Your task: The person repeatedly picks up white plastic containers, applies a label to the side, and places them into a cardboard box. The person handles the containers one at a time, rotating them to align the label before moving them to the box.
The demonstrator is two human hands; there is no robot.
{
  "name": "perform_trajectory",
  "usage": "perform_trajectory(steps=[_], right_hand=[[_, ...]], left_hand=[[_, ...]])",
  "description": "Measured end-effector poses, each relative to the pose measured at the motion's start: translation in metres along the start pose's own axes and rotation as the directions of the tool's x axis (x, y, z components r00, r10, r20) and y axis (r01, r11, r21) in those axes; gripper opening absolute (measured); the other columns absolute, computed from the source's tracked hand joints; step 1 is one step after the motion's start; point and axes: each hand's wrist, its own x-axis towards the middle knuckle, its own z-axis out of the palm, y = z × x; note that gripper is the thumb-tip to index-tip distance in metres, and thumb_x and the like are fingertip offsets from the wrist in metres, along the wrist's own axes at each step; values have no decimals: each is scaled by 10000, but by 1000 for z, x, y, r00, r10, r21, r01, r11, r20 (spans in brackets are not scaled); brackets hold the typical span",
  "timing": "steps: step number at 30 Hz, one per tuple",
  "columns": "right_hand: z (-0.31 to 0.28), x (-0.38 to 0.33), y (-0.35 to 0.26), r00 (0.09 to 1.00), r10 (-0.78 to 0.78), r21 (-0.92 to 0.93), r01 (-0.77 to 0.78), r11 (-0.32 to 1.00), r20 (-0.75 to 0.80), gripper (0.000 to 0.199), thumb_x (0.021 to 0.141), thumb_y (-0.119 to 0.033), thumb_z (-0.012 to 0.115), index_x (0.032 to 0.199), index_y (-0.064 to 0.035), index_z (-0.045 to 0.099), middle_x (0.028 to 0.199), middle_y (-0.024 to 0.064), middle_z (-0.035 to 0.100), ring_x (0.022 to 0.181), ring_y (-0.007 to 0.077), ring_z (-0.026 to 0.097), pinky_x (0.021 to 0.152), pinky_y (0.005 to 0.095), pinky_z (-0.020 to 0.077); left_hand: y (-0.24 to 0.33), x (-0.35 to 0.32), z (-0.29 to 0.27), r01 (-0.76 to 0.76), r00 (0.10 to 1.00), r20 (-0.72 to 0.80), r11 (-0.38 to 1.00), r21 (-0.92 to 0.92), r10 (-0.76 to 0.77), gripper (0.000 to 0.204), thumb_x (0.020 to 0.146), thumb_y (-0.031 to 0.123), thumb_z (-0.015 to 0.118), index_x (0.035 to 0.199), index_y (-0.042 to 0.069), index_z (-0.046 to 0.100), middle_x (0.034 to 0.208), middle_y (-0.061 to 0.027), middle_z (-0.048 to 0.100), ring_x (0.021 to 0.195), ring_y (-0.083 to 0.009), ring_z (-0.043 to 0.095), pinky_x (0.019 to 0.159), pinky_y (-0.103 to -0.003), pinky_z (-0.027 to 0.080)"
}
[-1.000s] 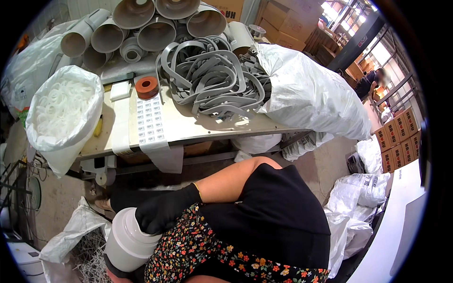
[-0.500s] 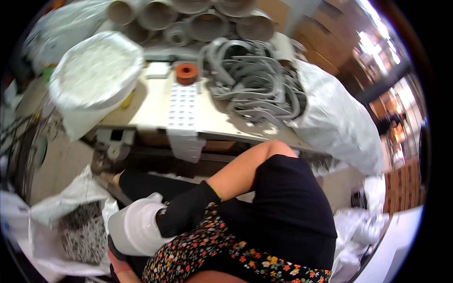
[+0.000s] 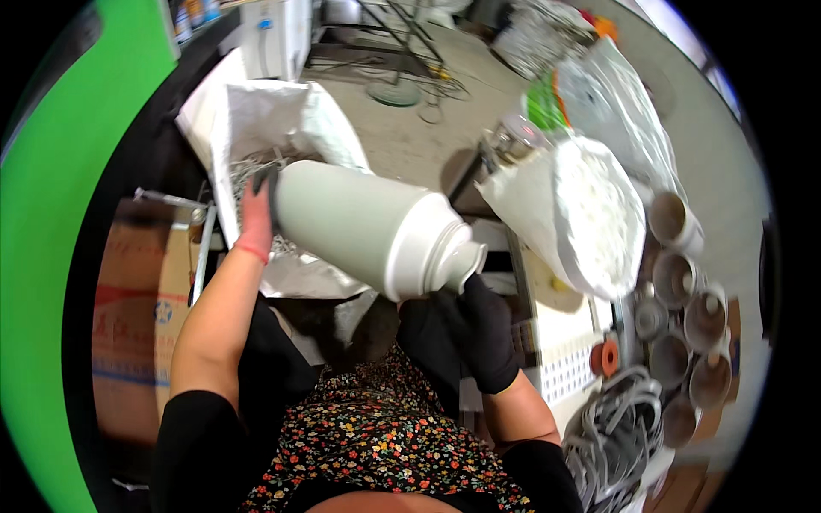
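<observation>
Between my hands a pale grey thermos jug body (image 3: pixel 342 218) lies on its side, tilted, with its white shoulder and spouted neck (image 3: pixel 440 256) pointing right and down. My left hand (image 3: pixel 258 205), in a pink and black glove, is closed on its base end. My right hand (image 3: pixel 479 333), in a black glove, grips the neck by the spout; its fingertips are partly hidden. Behind the jug's base stands a white sack (image 3: pixel 329 128) with thin grey scraps (image 3: pixel 244 175) inside. My lap, in flowered cloth, is below the jug.
To the right a table holds a white sack of small white pieces (image 3: pixel 599 218), a label sheet (image 3: pixel 564 372), a red-brown tape roll (image 3: pixel 604 357), grey handles (image 3: pixel 611 445) and stacked grey cylinders (image 3: pixel 708 316). A cardboard box (image 3: pixel 128 333) and green panel (image 3: pixel 51 256) stand left.
The view has swung left, moving the table to the right side. The jug has come up from low beside my lap and now lies stretched between both hands.
</observation>
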Motion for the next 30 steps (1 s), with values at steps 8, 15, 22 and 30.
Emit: perform_trajectory(steps=[8, 15, 22, 30], right_hand=[[29, 17, 4, 906, -386, -63, 401, 914, 172, 278, 725, -81, 653, 1002, -77, 640, 730, 109, 624, 690, 301, 622, 645, 399, 487], [83, -59, 19, 803, -375, 301, 255, 919, 463, 189, 807, -130, 595, 983, -70, 628, 748, 134, 615, 751, 342, 618, 654, 460, 484], [-80, -3, 169, 953, -176, -350, 82, 933, -248, 273, 842, -92, 569, 1103, -43, 632, 982, 149, 658, 916, 317, 623, 792, 387, 503], [-199, 25, 333, 971, 211, -943, -171, 284, -113, 241, 853, -107, 506, 1026, -141, 669, 937, 64, 666, 896, 267, 632, 717, 422, 532]], left_hand=[[57, -117, -12, -416, 768, 627, 847, 332, 132, 810, 771, 326, 749, 1434, 34, 387, 1467, -198, 397, 1374, -327, 358, 1142, -425, 261], [23, -221, -15, -601, 482, 876, 719, 348, -21, 1038, 531, 276, 884, 1404, 1, 393, 1392, -220, 430, 1287, -416, 411, 1086, -448, 359], [47, -219, -6, -612, 566, 822, 636, 470, -64, 932, 517, 185, 893, 1326, -14, 475, 1329, -214, 493, 1224, -396, 474, 1031, -443, 408], [44, -224, 4, -620, 549, 829, 613, 489, -106, 940, 541, 268, 880, 1351, 17, 474, 1323, -211, 504, 1210, -382, 500, 1023, -441, 421]])
